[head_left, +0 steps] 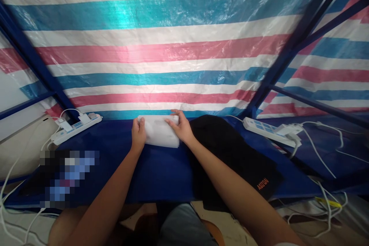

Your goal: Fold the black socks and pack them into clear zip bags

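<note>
A flat white rectangular packet or stack of thin sheets [160, 132] is held between both hands near the back of the blue table surface [161, 173]. My left hand [138, 133] grips its left edge, with the thumb on the face. At its upper right corner, my right hand [182, 126] has the thumb over the front, its index finger extended along the top. The fingers behind the packet are hidden. Black fabric with orange lettering [230, 157] lies beside and under the right forearm.
White power strips with plugs and cables lie at the left [77, 127] and right [271, 132]. A blurred-out item [67, 178] rests at the front left. Blue metal posts and a striped tarp [161, 54] stand behind.
</note>
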The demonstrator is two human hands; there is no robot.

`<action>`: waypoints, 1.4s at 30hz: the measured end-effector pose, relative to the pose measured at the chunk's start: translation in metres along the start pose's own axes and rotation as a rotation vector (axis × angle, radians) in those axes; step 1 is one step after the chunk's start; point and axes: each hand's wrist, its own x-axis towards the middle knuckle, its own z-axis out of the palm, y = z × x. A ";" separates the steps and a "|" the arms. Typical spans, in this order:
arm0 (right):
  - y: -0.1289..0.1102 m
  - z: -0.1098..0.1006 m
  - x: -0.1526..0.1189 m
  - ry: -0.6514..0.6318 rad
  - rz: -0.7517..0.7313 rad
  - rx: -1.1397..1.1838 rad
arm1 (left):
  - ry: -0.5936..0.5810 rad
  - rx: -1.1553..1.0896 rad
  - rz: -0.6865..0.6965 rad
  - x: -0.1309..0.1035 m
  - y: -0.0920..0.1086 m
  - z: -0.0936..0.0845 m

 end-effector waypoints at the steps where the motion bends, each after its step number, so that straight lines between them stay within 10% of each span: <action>1: 0.000 -0.001 0.000 -0.024 0.000 -0.007 | 0.007 -0.006 -0.013 0.001 -0.001 0.000; 26: 0.005 -0.007 0.001 -0.208 -0.112 -0.132 | -0.017 -0.055 -0.095 0.008 -0.018 0.002; 42: 0.035 0.001 0.013 -0.085 0.402 0.338 | -0.221 0.107 -0.144 0.017 -0.015 -0.016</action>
